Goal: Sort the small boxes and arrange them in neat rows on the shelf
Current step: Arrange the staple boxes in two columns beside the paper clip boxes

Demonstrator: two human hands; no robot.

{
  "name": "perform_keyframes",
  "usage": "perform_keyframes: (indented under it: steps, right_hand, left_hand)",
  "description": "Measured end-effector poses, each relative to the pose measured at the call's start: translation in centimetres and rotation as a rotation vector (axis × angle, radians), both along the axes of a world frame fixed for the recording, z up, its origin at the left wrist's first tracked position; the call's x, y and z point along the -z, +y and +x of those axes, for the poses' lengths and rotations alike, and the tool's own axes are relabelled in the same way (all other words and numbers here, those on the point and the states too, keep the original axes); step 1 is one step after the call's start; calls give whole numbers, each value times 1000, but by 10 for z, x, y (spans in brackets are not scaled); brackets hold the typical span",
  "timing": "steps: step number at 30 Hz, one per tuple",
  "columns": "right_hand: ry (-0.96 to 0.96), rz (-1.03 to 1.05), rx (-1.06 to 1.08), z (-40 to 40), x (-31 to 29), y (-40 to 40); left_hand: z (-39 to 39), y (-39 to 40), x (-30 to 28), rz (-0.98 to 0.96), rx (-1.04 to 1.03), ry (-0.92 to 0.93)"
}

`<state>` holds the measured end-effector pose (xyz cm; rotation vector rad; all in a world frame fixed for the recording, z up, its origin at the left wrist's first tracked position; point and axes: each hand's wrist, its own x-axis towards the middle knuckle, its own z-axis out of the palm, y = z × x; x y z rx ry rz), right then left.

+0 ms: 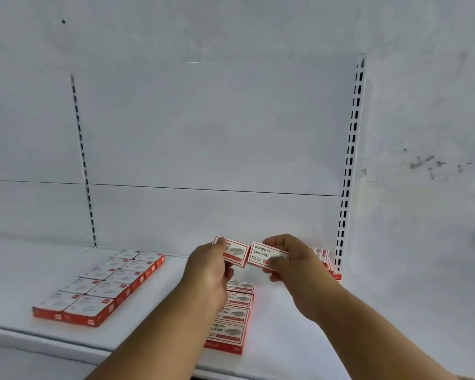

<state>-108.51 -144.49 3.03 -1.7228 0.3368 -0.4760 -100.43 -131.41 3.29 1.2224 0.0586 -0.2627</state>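
My left hand (209, 272) grips a small red-and-white staple box (235, 252) above the white shelf (280, 325). My right hand (291, 259) pinches a second staple box (266, 256) of the same kind, and the two boxes are held side by side, nearly touching. Below my hands a single row of several like boxes (231, 316) lies flat, running from the shelf's front edge toward the back. A loose pile of boxes (327, 261) sits behind my right hand, partly hidden.
A neat double row of different red-and-white boxes (104, 286) lies at the left of the shelf. Slotted uprights (350, 160) stand at the back left and right. The white back panel (217, 133) closes the rear.
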Motion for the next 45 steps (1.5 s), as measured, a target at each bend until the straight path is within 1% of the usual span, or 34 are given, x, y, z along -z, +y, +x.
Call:
perform_keyframes:
  steps: [1,4,6,8,10,12,16,19,24,27,31,36,40,45]
  right_hand:
    - [10,-24,27,6,-3,8]
    - [14,-65,95,21,-9,22]
    - [32,-102,120,30,-9,29]
    - [60,-129,122,39,-7,35]
    - [95,-163,119,49,-6,37]
    - [148,-208,140,60,-4,37]
    - [255,-268,246,80,9,29]
    - [327,-253,273,88,23,27]
    - [367,-315,290,97,41,20]
    - [372,-356,256,98,45,18]
    - [354,-402,256,98,49,16]
    - [393,-525,237,96,52,16]
    - [411,-605,214,96,53,19]
    - [413,-634,214,99,55,20]
  left_hand:
    - [5,3,-1,-5,23,-22]
    - [30,20,-3,78,88,-151]
    - [49,34,-6,125,170,-180]
    - [65,44,-4,250,241,-226]
    - [77,48,-3,441,286,-351]
    - [89,48,-2,557,287,-454]
    - [110,38,12,736,310,-500]
    - [122,31,27,894,359,-528]
    - [135,26,39,1060,404,-629]
    - [140,23,43,1123,415,-677]
    - [144,21,45,1132,405,-677]
    - [141,21,50,1235,430,-780]
    - [143,21,50,1223,459,-780]
    - [148,20,49,1266,508,-783]
